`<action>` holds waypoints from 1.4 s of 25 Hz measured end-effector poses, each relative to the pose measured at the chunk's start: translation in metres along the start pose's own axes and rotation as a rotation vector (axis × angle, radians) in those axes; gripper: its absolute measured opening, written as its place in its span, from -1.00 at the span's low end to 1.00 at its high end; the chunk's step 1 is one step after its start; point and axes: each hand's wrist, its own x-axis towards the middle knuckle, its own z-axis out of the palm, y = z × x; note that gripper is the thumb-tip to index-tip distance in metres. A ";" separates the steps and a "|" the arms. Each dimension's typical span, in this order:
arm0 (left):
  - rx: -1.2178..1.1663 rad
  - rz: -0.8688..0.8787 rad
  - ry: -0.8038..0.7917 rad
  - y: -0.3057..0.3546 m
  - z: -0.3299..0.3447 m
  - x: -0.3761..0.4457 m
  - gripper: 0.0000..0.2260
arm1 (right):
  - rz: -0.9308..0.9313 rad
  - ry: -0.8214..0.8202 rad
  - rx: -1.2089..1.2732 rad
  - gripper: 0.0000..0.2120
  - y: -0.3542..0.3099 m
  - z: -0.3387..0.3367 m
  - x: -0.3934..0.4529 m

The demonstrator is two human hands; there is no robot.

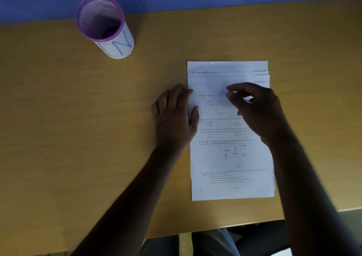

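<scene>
A stack of printed question sheets [231, 153] lies on the wooden desk [78, 118], its upper pages fanned out slightly. My left hand [174, 114] rests flat on the desk, with fingertips and thumb pressing the stack's left edge. My right hand [256, 108] hovers over the upper part of the top sheet, its fingers curled and pinching a small pale-blue object [223, 93], too blurred to name.
A purple-rimmed mesh pen holder [103, 26] wrapped in white paper with blue letters stands at the desk's back left. A blue wall runs behind the desk. The desk's front edge is near my lap at the bottom.
</scene>
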 end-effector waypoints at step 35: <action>-0.135 -0.225 -0.270 0.062 -0.012 -0.020 -0.33 | -0.238 0.372 -0.525 -0.37 0.102 0.053 -0.061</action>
